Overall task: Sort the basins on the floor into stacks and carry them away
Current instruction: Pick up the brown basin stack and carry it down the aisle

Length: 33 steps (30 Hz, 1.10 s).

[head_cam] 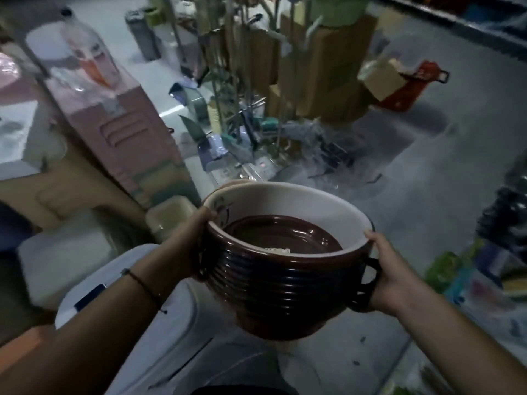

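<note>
- Two hands carry one nested stack of basins point(285, 280) at the lower centre of the frame, held in the air above the grey floor point(427, 166).
- Left hand point(188, 246): its grip is clenched on the rim at the stack's left side, thumb hooked over the edge.
- Right hand point(390, 277): its grip wraps the right side by a dark loop handle point(368, 283), thumb resting on the rim.
- Count: the ribbed brown outside shows many rims packed together, roughly eight, though blur keeps me from an exact number. Inside, one cream-lined basin is uppermost, with one smaller brown dish point(282, 238) lying in its bottom.
- Handling, as I judge it: glazed and glossy, so likely slippery; stiff, and probably breakable if it is ceramic. A stack this deep should be heavy.
- Best hold, I think: both sides at once, fingers under the rim or through the handles, kept level so the inner dish does not slide.
- One red crate point(405, 86) sits at upper right; cardboard boxes point(328, 67) stand at upper centre.
</note>
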Each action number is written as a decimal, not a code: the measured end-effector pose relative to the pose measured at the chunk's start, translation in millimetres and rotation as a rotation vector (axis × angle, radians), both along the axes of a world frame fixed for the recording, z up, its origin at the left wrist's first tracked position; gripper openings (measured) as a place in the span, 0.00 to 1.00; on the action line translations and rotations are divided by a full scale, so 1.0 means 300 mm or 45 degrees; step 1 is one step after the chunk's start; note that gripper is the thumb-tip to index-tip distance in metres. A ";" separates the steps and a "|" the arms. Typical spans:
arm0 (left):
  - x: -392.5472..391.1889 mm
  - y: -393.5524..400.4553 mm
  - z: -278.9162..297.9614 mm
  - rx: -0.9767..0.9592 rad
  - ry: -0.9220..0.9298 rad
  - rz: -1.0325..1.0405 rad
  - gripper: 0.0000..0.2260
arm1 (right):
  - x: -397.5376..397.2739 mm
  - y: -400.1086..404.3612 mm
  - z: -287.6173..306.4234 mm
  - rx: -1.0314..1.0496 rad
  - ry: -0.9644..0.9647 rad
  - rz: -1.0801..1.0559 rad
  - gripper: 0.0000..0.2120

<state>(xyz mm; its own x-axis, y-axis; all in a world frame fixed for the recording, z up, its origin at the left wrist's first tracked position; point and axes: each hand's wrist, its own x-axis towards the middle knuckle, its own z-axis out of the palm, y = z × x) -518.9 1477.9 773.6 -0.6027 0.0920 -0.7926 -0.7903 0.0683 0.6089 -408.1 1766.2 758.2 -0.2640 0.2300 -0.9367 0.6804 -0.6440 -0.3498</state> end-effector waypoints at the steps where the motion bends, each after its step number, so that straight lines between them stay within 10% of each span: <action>1: -0.064 0.005 -0.030 0.018 -0.009 0.060 0.16 | -0.092 0.009 -0.021 0.004 -0.003 0.031 0.31; 16: -0.746 -0.034 -0.573 0.030 -0.092 0.870 0.10 | -1.283 -0.004 -0.559 0.078 0.131 0.703 0.21; 26: -0.655 0.146 -1.194 -0.274 -0.041 1.076 0.29 | -1.439 0.043 -1.225 0.282 0.000 1.132 0.16; 33: -0.657 0.169 -1.253 -0.398 -0.089 1.079 0.28 | -1.443 0.061 -1.242 0.408 0.129 1.201 0.13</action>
<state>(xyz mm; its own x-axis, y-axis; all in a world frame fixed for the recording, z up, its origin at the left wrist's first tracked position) -716.1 1528.4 397.8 -0.3200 -0.5861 -0.7444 -0.6853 -0.3994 0.6090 -840.8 1784.5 385.7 -0.5437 0.1227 -0.8303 0.8218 0.2786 -0.4970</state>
